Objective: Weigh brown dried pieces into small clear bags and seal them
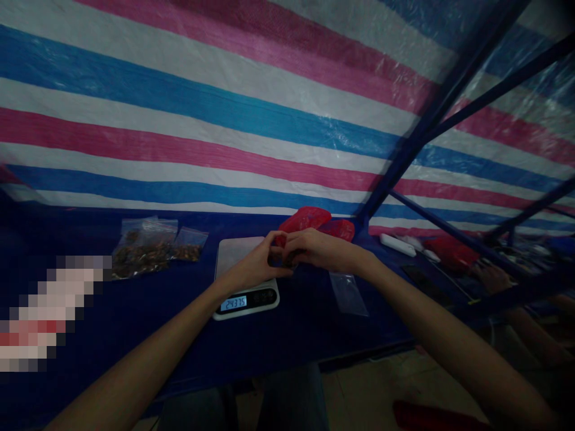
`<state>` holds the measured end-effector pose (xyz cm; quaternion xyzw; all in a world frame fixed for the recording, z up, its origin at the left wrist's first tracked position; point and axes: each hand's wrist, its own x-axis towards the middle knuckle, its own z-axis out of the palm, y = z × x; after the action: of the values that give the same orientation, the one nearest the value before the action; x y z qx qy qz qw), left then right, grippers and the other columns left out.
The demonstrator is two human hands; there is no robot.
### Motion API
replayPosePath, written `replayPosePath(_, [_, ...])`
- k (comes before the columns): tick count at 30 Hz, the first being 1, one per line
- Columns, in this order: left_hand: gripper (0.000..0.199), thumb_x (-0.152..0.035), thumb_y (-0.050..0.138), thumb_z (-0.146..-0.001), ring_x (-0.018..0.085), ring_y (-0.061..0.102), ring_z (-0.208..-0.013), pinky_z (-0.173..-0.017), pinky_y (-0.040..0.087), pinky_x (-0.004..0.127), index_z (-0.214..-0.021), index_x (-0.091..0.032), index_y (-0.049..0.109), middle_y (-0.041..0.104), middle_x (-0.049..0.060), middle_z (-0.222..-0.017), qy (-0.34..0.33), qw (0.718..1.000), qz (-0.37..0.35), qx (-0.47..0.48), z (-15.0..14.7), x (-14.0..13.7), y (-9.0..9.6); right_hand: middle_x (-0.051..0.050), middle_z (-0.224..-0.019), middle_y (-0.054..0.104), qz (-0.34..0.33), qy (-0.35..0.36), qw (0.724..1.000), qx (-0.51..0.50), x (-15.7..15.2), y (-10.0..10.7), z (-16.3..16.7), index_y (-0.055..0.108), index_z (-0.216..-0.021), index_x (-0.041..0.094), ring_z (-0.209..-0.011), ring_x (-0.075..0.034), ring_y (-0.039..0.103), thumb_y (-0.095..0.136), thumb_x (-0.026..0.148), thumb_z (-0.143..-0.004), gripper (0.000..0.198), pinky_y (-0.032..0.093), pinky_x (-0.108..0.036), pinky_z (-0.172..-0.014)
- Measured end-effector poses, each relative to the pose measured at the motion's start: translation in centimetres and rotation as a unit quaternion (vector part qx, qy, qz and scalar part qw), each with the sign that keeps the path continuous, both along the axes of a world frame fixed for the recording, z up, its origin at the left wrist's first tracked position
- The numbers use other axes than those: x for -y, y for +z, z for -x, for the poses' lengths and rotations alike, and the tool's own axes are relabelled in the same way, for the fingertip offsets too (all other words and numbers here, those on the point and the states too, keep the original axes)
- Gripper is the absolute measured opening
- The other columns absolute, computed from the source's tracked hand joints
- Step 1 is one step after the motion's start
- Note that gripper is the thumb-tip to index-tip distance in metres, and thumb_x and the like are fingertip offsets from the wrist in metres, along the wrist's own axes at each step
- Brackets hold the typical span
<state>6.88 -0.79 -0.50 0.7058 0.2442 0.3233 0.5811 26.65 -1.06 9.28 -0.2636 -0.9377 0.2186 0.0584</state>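
My left hand (258,261) reaches over the right side of a white digital scale (227,254). Its thumb and fingers are curled together, meeting my right hand (311,246). The right hand's fingers are bent and closed too. Something small and dark shows between the fingertips, but I cannot make out what it is. The scale's lit display (234,303) shows digits that look like 24375. Just behind the hands lies a red plastic bag (309,218). A flat clear plastic bag (349,294) rests below my right wrist.
Clear zip bags (144,254) of small brownish pieces lie left on the blue table (188,335). A striped plastic sheet (202,120) hangs behind. A dark blue metal frame (404,146) slants at the right. Beyond it are a white object (398,245) and another person's hand (494,278).
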Motion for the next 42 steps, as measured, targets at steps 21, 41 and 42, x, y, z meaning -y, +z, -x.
replayPosePath(21, [0.072, -0.029, 0.082, -0.077, 0.023, 0.071, -0.104, -0.088, 0.057, 0.039, -0.134, -0.022, 0.038, 0.07, 0.008, -0.112, 0.053, 0.998, -0.035, -0.027, 0.0, -0.4, -0.5, -0.007, -0.109, 0.069, 0.0, -0.02, 0.995, -0.102, -1.0, -1.9, 0.6, 0.075, -0.098, 0.017, -0.098, -0.017, 0.066, 0.069, 0.009, -0.089, 0.013, 0.053, -0.032, -0.088])
replayPosePath(41, [0.03, -0.02, 0.077, -0.078, 0.019, 0.068, -0.094, -0.092, 0.054, 0.036, -0.107, -0.021, 0.069, 0.074, 0.003, -0.105, 0.004, 0.972, -0.172, -0.162, -0.4, 0.3, 0.5, -0.002, -0.088, 0.066, 0.05, -0.2, 0.979, 0.009, 8.3, -8.1, -6.5, 0.065, -0.085, 0.019, -0.08, -0.017, 0.062, 0.068, 0.012, -0.089, 0.009, 0.044, -0.027, -0.073])
replayPosePath(42, [0.03, -0.02, 0.077, -0.078, 0.019, 0.069, -0.094, -0.093, 0.054, 0.037, -0.107, -0.021, 0.07, 0.074, 0.003, -0.105, 0.002, 0.971, -0.174, -0.163, -0.4, 0.3, 0.5, -0.002, -0.088, 0.067, 0.036, -0.203, 0.979, 0.002, 7.9, -7.7, -6.0, 0.065, -0.084, 0.019, -0.08, -0.017, 0.062, 0.068, 0.013, -0.09, 0.009, 0.044, -0.027, -0.073])
